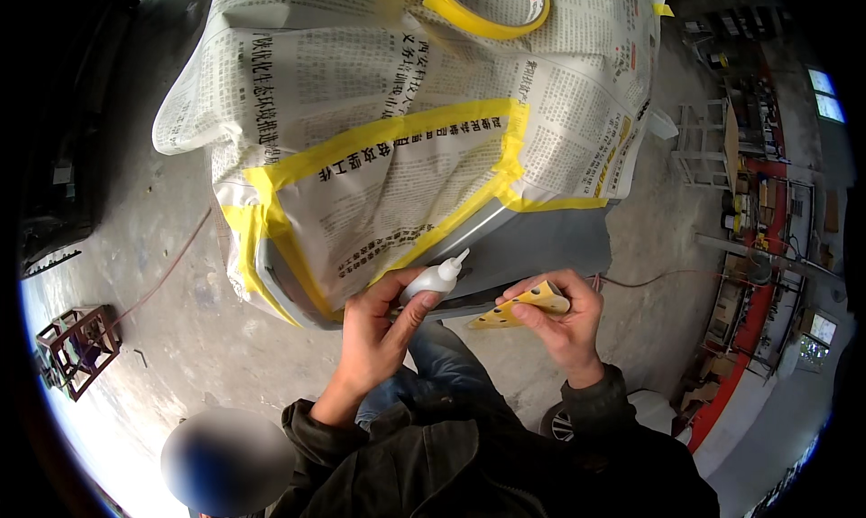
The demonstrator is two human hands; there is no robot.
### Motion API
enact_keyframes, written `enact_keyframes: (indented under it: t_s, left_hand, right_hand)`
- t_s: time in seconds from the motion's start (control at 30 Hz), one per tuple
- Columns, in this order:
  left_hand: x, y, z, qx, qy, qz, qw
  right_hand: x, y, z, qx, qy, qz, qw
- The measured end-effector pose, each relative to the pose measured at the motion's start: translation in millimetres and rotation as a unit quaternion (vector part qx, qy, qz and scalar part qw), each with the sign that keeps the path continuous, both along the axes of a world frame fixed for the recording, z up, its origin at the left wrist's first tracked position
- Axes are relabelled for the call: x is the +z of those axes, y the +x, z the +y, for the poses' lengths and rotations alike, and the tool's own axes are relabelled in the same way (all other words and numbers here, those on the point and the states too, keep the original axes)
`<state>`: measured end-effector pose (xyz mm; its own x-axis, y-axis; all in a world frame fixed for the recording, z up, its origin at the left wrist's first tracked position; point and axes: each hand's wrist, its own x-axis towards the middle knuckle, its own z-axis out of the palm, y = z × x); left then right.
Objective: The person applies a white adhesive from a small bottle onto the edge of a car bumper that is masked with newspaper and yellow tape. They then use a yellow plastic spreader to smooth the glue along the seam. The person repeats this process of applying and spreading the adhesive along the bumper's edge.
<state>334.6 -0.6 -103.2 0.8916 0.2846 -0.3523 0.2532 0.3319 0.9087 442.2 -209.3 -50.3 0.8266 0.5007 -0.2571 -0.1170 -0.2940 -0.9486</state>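
Observation:
My left hand (377,324) is closed around a small white squeeze bottle (431,282), its thin nozzle pointing up and away to the right. Between the thumb and fingers of my right hand (568,324) is a folded yellow sheet of sandpaper (528,309) with dark round holes. Both hands are held above the near edge of a grey car body panel (541,238). Newspaper (338,76) covers most of the part, and yellow masking tape (397,139) borders the bare grey surface. Bottle and sandpaper are apart from each other.
A roll of yellow masking tape (487,22) lies on the newspaper at the far side. A dark metal frame (77,347) stands on the concrete floor at left. Cluttered shelves (753,275) line the right. Another person (225,459), blurred, is at lower left.

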Motion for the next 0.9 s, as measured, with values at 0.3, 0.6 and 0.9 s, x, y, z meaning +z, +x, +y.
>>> enact_keyframes:
  t_s: [0.3,0.6,0.9]
  left_hand:
    - [8,9,-8,0.013,-0.146,-0.003,0.989]
    - [8,7,-9,0.024,0.1,0.021,0.995]
    - [13,9,-7,0.017,0.242,-0.008,0.97]
  right_hand:
    - [-9,0,-2,0.002,0.057,0.091,0.994]
    - [-11,-2,-1,0.001,0.079,0.132,0.988]
    - [-17,-3,-5,-0.004,0.088,0.146,0.985]
